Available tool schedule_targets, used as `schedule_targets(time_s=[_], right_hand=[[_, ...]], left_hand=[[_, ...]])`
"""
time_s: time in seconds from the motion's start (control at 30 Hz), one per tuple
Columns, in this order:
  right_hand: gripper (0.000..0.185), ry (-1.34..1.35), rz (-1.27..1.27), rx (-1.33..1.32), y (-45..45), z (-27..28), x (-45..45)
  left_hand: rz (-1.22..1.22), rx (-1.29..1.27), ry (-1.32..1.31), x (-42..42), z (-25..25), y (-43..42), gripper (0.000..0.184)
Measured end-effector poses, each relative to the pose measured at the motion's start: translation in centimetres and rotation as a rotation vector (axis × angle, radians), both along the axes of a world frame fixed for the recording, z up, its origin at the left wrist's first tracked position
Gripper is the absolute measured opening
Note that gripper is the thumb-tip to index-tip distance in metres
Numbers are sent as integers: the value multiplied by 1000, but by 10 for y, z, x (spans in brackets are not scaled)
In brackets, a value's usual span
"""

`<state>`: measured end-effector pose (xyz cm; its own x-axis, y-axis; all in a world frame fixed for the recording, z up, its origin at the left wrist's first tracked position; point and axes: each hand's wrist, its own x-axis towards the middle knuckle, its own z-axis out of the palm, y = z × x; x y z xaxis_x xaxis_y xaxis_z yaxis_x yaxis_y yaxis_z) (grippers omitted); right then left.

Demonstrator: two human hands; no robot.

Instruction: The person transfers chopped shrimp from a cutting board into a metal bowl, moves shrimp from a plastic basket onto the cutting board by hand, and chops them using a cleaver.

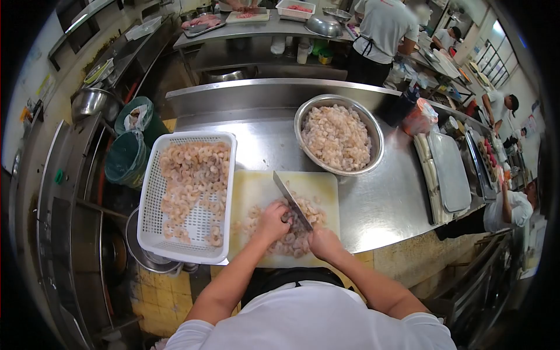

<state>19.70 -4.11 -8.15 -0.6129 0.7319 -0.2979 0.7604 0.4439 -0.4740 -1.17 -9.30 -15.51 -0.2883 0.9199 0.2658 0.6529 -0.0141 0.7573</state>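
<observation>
In the head view, the right hand (326,244) is gripping the knife (296,206), its blade slanting far-left over the cutting board (256,182) along the tabletop's (373,204) near edge. The left hand (272,223) is curling over shrimp (296,243) just left of the blade; whether it is grasping any, I cannot tell.

Head view: I see right hand (326,245) gripping knife (293,201) over shrimp (291,240); left hand (274,220) on pile, beside blade.
</observation>
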Motion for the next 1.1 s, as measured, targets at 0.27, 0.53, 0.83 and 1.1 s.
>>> schedule_targets(time_s=[0.27, 0.53, 0.83, 1.1], right_hand=[[29, -15, -37, -23, -17, 43, 28], [29, 55, 40, 7, 2, -13, -4], [28, -18, -173, 32, -6, 45, 30], [30, 88, -126, 96, 31, -1, 12]], left_hand=[[224, -41, -33, -12, 6, 16, 28], [134, -65, -90, -14, 0, 15, 18], [112, -256, -69, -22, 10, 16, 14], [134, -383, -128, -19, 12, 25, 15]])
